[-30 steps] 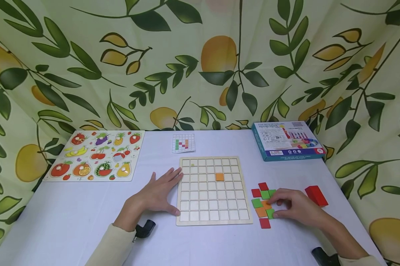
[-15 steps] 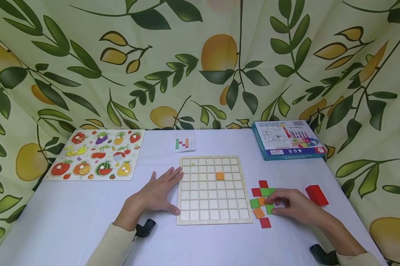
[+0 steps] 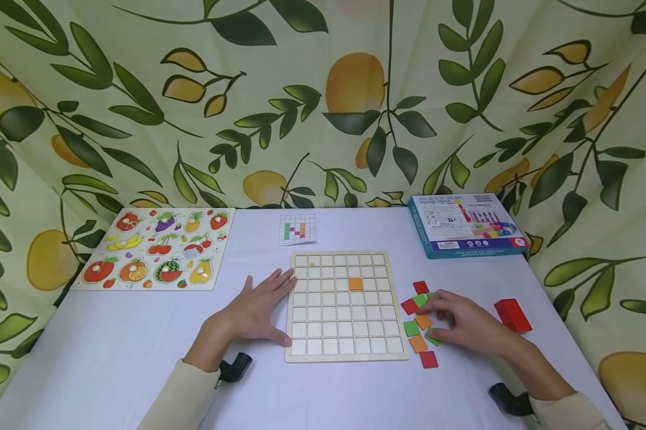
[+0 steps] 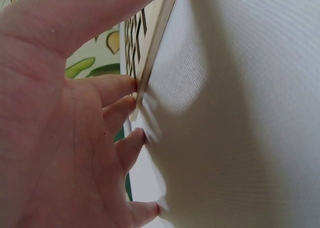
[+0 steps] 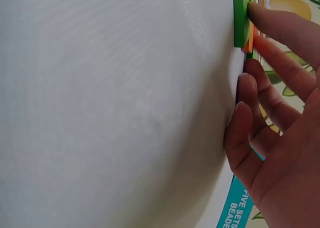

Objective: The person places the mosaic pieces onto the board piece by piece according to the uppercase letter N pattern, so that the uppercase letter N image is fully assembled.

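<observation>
My left hand lies with fingers spread along the left edge of the wooden grid board. Its thumb and fingertips touch that edge and the cloth, as the left wrist view also shows. One orange tile sits in a cell in the board's upper part. Right of the board, my right hand touches loose tiles with thumb and index finger apart. Under the thumb is a green tile, seemingly tilted. Around the fingers lie a red tile, an orange tile, a green tile and several others.
A red block lies right of my right hand. Behind stand a teal box and a small pattern card with a coloured grid. A fruit puzzle board lies at the back left. A patterned curtain hangs behind the table.
The right hand shifts slightly up and left, its thumb and index finger spreading. Tiles beneath it slide apart: the orange ones separate and the upper red and green ones move away. Left hand stays still.
</observation>
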`<act>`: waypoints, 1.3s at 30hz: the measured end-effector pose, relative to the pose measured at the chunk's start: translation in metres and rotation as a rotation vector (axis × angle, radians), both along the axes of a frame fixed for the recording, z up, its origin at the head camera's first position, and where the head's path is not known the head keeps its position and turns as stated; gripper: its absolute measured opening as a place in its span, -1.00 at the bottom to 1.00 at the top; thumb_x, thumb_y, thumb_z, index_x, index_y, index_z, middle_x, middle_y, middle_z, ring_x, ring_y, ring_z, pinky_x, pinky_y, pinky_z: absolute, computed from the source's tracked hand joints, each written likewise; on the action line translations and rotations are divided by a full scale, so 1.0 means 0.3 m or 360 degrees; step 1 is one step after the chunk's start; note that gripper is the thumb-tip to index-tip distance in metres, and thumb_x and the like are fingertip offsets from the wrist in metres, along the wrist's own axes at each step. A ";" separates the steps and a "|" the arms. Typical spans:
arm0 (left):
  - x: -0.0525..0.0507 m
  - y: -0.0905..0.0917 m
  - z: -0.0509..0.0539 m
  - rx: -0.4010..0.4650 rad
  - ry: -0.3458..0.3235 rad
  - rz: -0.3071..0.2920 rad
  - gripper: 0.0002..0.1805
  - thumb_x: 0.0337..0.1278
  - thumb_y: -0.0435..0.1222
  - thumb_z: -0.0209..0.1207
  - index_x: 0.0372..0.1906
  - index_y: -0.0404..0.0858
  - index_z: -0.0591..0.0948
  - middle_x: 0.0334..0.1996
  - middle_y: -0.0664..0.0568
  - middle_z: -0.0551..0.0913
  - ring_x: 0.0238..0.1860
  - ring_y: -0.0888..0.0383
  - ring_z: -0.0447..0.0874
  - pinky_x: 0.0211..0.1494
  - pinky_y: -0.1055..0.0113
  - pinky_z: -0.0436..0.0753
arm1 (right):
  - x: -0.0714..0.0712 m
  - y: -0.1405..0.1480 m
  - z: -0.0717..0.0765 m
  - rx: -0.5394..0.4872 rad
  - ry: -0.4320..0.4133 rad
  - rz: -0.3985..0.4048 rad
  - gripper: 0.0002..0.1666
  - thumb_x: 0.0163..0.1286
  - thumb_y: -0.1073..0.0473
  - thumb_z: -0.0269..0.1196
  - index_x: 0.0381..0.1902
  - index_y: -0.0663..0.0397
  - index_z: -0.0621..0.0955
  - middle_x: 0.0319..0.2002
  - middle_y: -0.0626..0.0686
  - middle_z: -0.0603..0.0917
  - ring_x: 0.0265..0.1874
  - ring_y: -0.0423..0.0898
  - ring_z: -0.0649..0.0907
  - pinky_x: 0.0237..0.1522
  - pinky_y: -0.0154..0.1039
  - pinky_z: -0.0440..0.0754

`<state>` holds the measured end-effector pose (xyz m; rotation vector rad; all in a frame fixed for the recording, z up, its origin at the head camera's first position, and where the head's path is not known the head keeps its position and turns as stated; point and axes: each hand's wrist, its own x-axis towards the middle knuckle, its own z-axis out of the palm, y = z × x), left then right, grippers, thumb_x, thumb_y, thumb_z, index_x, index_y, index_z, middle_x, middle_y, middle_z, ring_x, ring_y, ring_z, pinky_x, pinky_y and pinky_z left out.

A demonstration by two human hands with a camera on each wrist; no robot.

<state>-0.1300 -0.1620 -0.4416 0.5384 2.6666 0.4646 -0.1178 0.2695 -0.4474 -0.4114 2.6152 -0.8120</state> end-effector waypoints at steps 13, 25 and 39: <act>0.004 -0.003 0.005 0.0023 0.0005 -0.0004 0.33 -0.36 0.19 0.58 0.62 -0.07 0.18 0.69 0.13 0.01 0.72 -0.02 -0.15 0.58 -0.51 -0.19 | -0.015 -0.013 0.008 -0.0071 -0.0038 -0.0044 -0.69 0.14 0.18 0.54 -0.21 -0.14 0.65 -0.34 -0.11 0.63 -0.29 -0.17 0.57 -0.32 -0.44 0.66; 0.002 -0.006 0.001 0.0004 -0.0004 -0.0003 0.32 -0.34 0.20 0.57 0.62 -0.06 0.17 0.69 0.13 0.00 0.72 -0.02 -0.15 0.59 -0.50 -0.18 | -0.052 -0.012 0.077 -0.0017 0.0057 -0.0087 -0.82 0.21 0.17 0.49 -0.29 -0.18 0.69 -0.22 -0.16 0.78 -0.17 -0.18 0.68 -0.20 -0.46 0.68; 0.003 -0.005 0.004 0.0006 -0.0010 -0.0006 0.33 -0.35 0.20 0.58 0.62 -0.08 0.17 0.69 0.11 0.00 0.72 -0.04 -0.14 0.59 -0.50 -0.18 | -0.145 -0.061 0.185 -0.0193 0.0289 -0.0037 -0.75 0.31 0.29 0.40 -0.06 0.05 0.69 -0.12 0.06 0.79 -0.16 -0.07 0.77 -0.15 -0.55 0.67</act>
